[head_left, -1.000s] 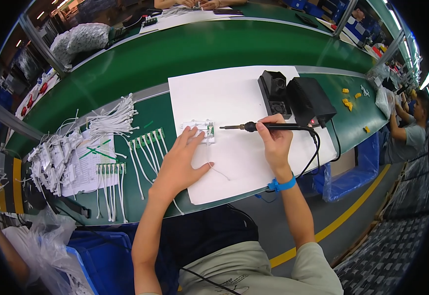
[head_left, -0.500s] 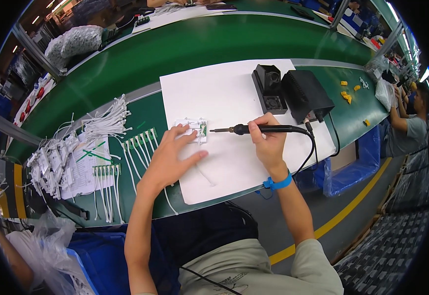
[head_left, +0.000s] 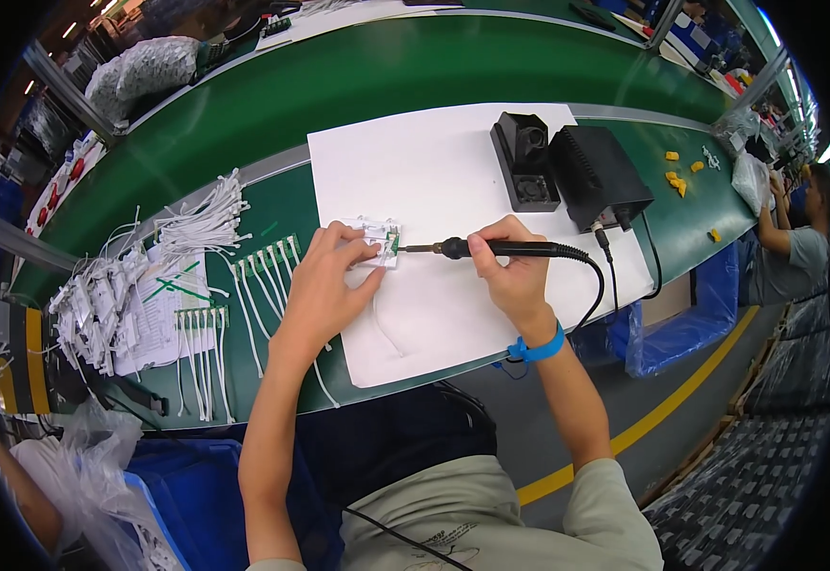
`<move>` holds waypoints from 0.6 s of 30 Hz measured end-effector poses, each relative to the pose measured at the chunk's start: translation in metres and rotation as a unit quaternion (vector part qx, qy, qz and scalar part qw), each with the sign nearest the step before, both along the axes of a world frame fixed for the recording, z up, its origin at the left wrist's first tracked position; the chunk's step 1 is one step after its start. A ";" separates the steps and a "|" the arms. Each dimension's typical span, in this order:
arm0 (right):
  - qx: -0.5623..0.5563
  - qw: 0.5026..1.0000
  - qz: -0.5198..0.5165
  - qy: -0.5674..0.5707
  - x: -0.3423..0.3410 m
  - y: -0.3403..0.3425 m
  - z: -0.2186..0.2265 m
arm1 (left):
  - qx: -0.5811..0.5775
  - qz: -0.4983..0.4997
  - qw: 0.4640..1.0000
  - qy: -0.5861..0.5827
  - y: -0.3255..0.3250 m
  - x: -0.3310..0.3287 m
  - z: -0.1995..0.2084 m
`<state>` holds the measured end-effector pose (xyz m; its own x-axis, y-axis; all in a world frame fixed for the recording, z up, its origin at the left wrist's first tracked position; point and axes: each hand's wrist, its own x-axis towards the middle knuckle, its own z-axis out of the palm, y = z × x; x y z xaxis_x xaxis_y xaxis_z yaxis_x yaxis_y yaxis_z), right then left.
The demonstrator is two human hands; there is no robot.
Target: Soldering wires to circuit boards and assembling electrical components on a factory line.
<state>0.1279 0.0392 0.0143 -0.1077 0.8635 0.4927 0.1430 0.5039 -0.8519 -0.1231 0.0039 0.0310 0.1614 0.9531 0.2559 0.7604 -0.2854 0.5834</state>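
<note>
The person in front of me has the left hand point(head_left: 325, 276) left of centre in the frame, fingers resting on a white plastic piece point(head_left: 385, 259) that bears a small green circuit board point(head_left: 393, 240). Nearer the centre, the right hand point(head_left: 513, 271) grips a black soldering iron point(head_left: 458, 248), its tip at the piece's right edge. A white sheet point(head_left: 444, 328) lies beneath. A black box point(head_left: 601, 176) stands upper right of centre; white cables point(head_left: 207, 214) and a heap of white parts point(head_left: 96, 324) lie at left.
</note>
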 end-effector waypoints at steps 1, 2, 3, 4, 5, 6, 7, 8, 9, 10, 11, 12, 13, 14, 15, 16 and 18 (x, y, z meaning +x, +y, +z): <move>0.006 1.000 0.011 0.010 0.000 0.000 0.000 | 0.004 0.004 1.000 0.002 0.000 0.000 0.001; -0.005 1.000 0.005 0.003 0.000 0.000 0.000 | -0.004 0.003 1.000 0.009 0.000 0.000 0.001; 0.000 1.000 0.010 0.000 0.000 0.000 0.000 | -0.018 0.001 1.000 0.013 0.000 0.000 0.001; 0.014 1.000 0.019 0.003 0.000 0.000 0.000 | -0.013 0.002 1.000 0.015 0.000 0.000 0.002; 0.005 1.000 0.014 -0.003 0.000 0.000 0.000 | -0.013 0.003 1.000 0.013 -0.001 0.000 0.002; -0.002 1.000 0.019 -0.003 0.000 0.000 0.000 | -0.021 0.002 1.000 0.010 -0.001 0.000 0.002; -0.009 1.000 0.023 -0.003 0.000 0.000 -0.001 | -0.012 0.004 1.000 0.011 -0.001 0.000 0.002; -0.009 1.000 0.023 -0.003 0.000 0.001 -0.001 | -0.015 0.005 1.000 0.009 -0.001 0.000 0.002; -0.010 1.000 0.024 -0.006 0.000 0.001 -0.001 | -0.028 0.006 1.000 0.006 -0.001 0.001 0.002; -0.012 1.000 0.025 -0.008 0.000 0.001 -0.001 | -0.017 0.007 1.000 0.007 -0.001 0.001 0.003; -0.011 1.000 0.025 -0.009 0.000 0.001 -0.002 | -0.021 0.009 1.000 0.009 -0.001 0.001 0.003; -0.014 0.999 0.028 -0.011 0.000 0.001 -0.002 | -0.032 0.011 0.999 0.011 -0.001 0.001 0.003; -0.008 0.999 0.036 -0.005 0.000 0.001 -0.002 | -0.024 0.011 1.000 0.011 -0.001 0.001 0.003; -0.017 0.999 0.031 -0.014 0.000 0.001 -0.002 | -0.025 0.012 1.000 0.009 -0.002 0.002 0.003; -0.015 0.999 0.031 -0.015 0.000 0.001 -0.001 | -0.034 0.011 0.999 0.005 -0.002 0.002 0.003; -0.012 0.999 0.030 -0.016 0.000 0.001 -0.001 | -0.025 0.013 1.000 0.006 -0.002 0.001 0.003; -0.015 0.999 0.030 -0.019 -0.001 0.001 -0.001 | -0.029 0.009 1.000 0.005 -0.002 0.001 0.003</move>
